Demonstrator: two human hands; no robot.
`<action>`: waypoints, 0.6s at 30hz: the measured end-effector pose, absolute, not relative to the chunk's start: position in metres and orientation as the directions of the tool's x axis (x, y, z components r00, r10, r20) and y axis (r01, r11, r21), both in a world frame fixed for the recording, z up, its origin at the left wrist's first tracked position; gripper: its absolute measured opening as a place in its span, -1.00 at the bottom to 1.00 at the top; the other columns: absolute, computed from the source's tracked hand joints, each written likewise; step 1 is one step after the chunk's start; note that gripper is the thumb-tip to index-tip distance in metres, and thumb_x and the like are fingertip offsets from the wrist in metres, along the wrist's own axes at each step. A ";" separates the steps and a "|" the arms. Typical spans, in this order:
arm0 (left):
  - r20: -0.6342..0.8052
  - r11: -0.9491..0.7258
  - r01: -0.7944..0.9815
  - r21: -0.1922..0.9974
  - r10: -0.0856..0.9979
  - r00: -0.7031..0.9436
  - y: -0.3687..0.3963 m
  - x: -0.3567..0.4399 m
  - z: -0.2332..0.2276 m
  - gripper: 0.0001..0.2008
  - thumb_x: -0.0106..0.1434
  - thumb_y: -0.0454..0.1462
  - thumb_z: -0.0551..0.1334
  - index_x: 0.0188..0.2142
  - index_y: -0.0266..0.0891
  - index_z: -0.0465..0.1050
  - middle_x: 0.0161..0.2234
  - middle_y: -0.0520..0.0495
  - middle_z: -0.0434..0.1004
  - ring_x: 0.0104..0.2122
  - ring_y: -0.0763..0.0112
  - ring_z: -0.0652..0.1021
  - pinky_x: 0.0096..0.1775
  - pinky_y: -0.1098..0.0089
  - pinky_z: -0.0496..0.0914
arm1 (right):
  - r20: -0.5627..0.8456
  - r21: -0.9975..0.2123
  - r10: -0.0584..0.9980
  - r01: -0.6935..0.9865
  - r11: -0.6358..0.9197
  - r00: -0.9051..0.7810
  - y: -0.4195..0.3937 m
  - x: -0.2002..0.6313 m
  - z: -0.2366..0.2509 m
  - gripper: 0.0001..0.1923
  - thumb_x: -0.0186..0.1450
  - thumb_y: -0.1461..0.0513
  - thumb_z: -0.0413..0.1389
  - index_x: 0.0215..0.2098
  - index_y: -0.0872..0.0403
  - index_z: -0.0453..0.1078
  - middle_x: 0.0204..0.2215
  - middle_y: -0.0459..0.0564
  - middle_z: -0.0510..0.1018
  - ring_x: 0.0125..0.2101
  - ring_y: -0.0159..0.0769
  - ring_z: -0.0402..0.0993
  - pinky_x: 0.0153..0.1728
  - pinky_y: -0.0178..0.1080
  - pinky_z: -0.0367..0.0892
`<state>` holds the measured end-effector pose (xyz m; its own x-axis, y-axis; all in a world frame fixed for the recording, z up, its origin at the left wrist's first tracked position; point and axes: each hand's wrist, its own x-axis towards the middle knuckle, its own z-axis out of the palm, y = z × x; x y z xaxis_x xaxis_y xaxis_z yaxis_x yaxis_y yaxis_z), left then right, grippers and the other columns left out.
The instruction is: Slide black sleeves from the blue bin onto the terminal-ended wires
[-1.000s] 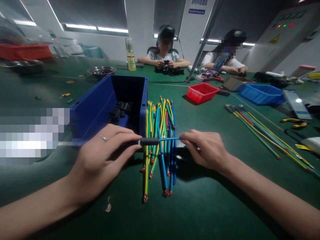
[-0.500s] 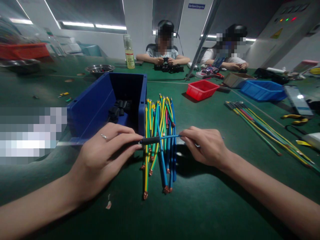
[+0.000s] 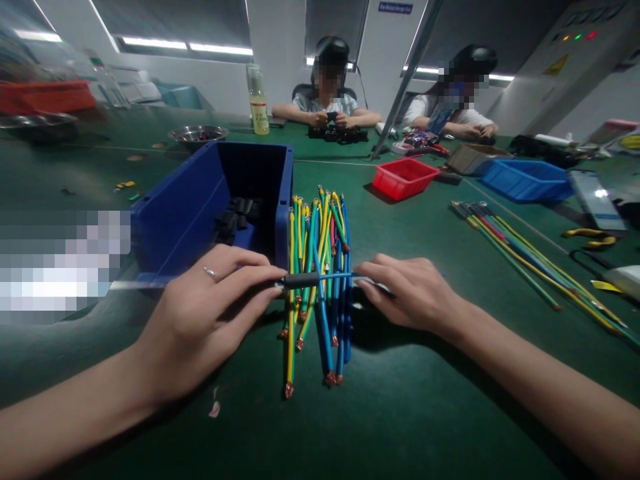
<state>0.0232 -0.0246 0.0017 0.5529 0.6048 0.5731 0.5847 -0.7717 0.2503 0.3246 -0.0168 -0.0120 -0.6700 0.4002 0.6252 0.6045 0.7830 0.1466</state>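
Observation:
My left hand [image 3: 220, 293] pinches the left end of a black sleeve [image 3: 303, 280], from whose right end a thin blue wire [image 3: 336, 275] runs out. That wire is gripped by my right hand [image 3: 405, 287] between thumb and fingers, with a bit of it past the knuckles. Sleeve and wire are held level above a pile of cut cables [image 3: 327, 333], blue, yellow-green and red, with bare copper at their near ends. Beside my left hand stands a dark blue bin [image 3: 175, 213] with black pieces [image 3: 240, 217] inside.
A red tray [image 3: 404, 179] and a blue tray [image 3: 527, 180] stand farther off. More cables [image 3: 535, 253] lie at right, near yellow-handled pliers [image 3: 590, 237] and a phone [image 3: 595, 197]. A steel bowl [image 3: 197, 135] and a bottle [image 3: 259, 103] stand behind the bin. Two people sit across the table.
My right hand has shifted slightly left along the blue wire, toward the sleeve. My left hand keeps its pinch on the sleeve.

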 end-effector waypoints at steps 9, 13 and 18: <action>0.525 -0.667 0.741 0.074 0.658 0.540 -0.018 0.018 0.007 -0.58 0.40 0.04 0.11 0.07 -0.18 0.36 -0.07 -0.20 0.55 -0.08 0.05 0.55 -0.06 0.05 0.43 | 0.714 0.106 0.556 0.849 0.517 -0.427 -0.007 0.351 -0.003 -0.90 0.43 0.24 0.04 -0.13 0.07 0.36 -0.51 -0.10 0.54 -0.60 -0.45 0.39 -0.55 -0.36 0.24; 0.346 -0.592 0.806 -0.007 0.755 0.557 -0.013 0.014 0.011 -0.39 0.37 0.21 -0.05 -0.08 -0.19 0.51 -0.18 -0.24 0.65 -0.18 -0.06 0.62 -0.20 0.02 0.49 | 0.622 -0.062 0.769 0.970 0.235 -0.147 0.002 0.364 0.004 -0.80 0.38 0.11 0.07 -0.29 0.07 0.39 -0.50 -0.01 0.56 -0.54 -0.32 0.46 -0.49 -0.29 0.26; 0.267 -0.576 0.817 0.024 0.791 0.550 -0.012 0.013 0.014 -0.31 0.37 0.24 -0.15 -0.19 -0.16 0.55 -0.32 -0.20 0.67 -0.34 0.00 0.65 -0.41 0.13 0.48 | 0.369 0.018 0.924 0.993 -0.114 0.099 0.006 0.369 0.006 -0.74 0.35 0.05 0.04 -0.32 0.04 0.42 -0.48 0.03 0.55 -0.51 -0.20 0.43 -0.53 -0.25 0.06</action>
